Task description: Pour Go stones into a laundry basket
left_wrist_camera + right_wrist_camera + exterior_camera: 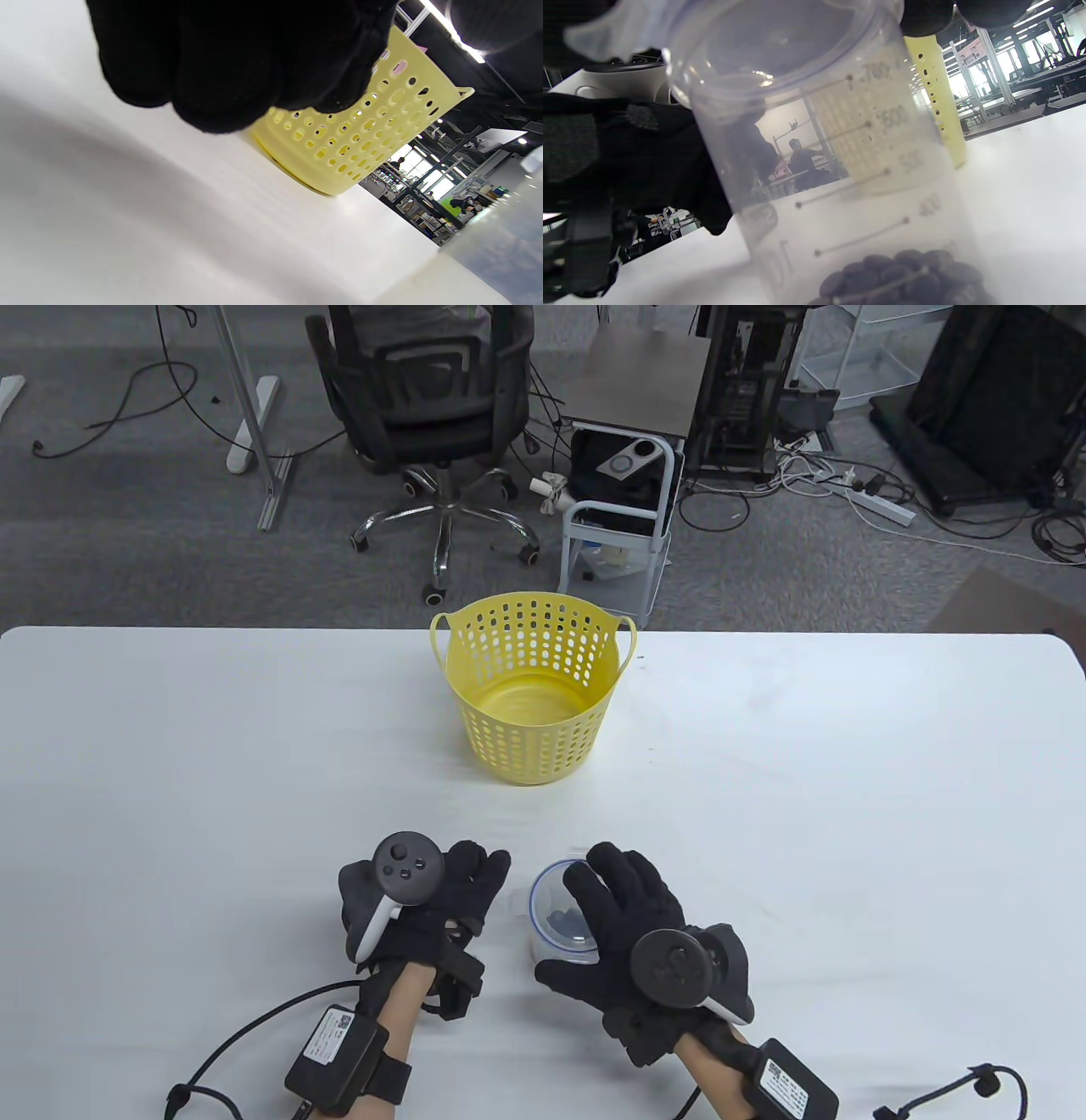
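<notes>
The white table [848, 814] fills the lower part of the table view, and beyond its far edge lie grey carpet, an office chair [433, 415] and a small cart [619, 517]. The yellow perforated basket [533, 687] stands upright near the far edge at the middle, open end up, with nothing visible inside; in the left wrist view its holed wall [365, 140] shows past the dark glove. Well apart from it, near the front edge, the two hands flank a clear measuring beaker [560, 920]. The left hand [424, 908] rests palm down on the table just left of the beaker, its fingers [479, 874] curled loosely and gripping nothing; whether they touch the beaker cannot be told. The right hand [632, 937] is cupped over and around the beaker's right side, its fingers [594, 882] reaching across the rim, so it appears to grip the beaker, though the contact itself is hidden. The beaker stands upright on the table, printed with graduation marks, as the right wrist view [840, 169] shows up close. The dark Go stones [903, 279] lie in a low heap at its bottom, far below the marks; from above they [567, 920] show as a dark patch inside the rim.
</notes>
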The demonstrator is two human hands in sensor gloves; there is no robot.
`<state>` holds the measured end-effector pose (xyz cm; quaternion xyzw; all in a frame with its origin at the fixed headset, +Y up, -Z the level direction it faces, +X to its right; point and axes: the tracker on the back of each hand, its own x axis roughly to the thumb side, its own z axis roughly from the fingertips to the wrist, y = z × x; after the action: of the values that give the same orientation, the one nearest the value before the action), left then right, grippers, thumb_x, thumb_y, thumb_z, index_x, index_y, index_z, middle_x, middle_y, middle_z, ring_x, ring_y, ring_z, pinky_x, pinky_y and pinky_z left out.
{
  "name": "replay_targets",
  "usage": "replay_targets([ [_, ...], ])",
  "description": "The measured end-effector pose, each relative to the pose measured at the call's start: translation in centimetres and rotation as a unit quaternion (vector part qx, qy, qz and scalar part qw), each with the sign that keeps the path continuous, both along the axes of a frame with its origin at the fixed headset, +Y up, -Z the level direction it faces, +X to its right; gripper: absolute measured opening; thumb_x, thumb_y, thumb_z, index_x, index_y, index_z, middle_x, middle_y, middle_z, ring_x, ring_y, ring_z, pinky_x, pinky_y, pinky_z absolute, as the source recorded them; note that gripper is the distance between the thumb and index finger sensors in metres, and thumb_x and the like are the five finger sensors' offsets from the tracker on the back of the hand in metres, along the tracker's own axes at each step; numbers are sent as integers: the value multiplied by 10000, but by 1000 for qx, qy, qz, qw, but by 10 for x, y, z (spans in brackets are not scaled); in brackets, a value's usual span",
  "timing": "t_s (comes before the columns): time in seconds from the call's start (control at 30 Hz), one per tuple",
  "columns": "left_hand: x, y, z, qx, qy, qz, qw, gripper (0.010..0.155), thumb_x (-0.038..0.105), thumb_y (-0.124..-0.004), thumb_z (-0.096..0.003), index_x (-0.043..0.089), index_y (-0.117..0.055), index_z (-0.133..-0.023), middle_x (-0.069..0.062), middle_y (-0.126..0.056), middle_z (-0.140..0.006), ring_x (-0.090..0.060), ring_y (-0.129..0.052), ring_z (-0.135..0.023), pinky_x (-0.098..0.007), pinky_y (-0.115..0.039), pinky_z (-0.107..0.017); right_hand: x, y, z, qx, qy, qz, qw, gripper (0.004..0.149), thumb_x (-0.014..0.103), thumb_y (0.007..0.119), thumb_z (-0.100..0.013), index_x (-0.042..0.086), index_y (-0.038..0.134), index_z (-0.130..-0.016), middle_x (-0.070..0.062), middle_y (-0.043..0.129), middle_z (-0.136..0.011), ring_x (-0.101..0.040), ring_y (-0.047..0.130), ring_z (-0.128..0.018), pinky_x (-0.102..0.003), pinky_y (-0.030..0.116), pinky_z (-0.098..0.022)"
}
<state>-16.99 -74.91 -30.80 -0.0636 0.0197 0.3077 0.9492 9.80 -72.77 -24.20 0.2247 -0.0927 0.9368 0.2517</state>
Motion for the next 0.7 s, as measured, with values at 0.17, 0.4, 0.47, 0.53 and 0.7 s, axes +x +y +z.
replay_targets([
  [0.17,-7,-4,-4,-15,9,-6,1000,702,782,-665,-409,278,-834,-867,69,-976,-535,-182,-1000,-433,-475,-835,-484,-4,-2,1,24,-8,10,1000,933,772,870,-336,232,575,-1038,-159,486,-1148,-610,624,-915,-723,596,-612],
  [0.4,-9,-5,-6,-19,9,-2,1000,703,782,-667,-410,280,-828,-874,69,-976,-544,-183,-1002,-442,-477,-833,-488,0,2,2,40,-14,-18,999,918,761,867,-344,219,587,-1030,-172,517,-1132,-610,652,-904,-716,626,-600],
  [0.47,-9,-5,-6,-20,8,-2,1000,702,781,-668,-410,279,-829,-874,69,-976,-545,-184,-1002,-442,-476,-833,-489,3,6,3,48,-18,-32,998,909,757,867,-347,218,593,-1027,-169,528,-1129,-610,658,-902,-716,625,-600],
  [0.53,-8,-5,-6,-23,8,-2,1000,703,782,-667,-411,279,-829,-875,68,-976,-546,-184,-1001,-443,-476,-833,-490,6,9,3,50,-22,-44,998,906,757,862,-351,217,593,-1026,-171,531,-1126,-609,660,-902,-716,627,-599],
  [0.7,-8,-4,-5,-27,7,-2,1000,702,780,-668,-411,278,-830,-874,67,-976,-544,-186,-1001,-443,-476,-833,-489,27,18,-1,54,-52,-83,994,900,749,863,-353,211,599,-1024,-175,541,-1121,-614,657,-902,-718,624,-599],
])
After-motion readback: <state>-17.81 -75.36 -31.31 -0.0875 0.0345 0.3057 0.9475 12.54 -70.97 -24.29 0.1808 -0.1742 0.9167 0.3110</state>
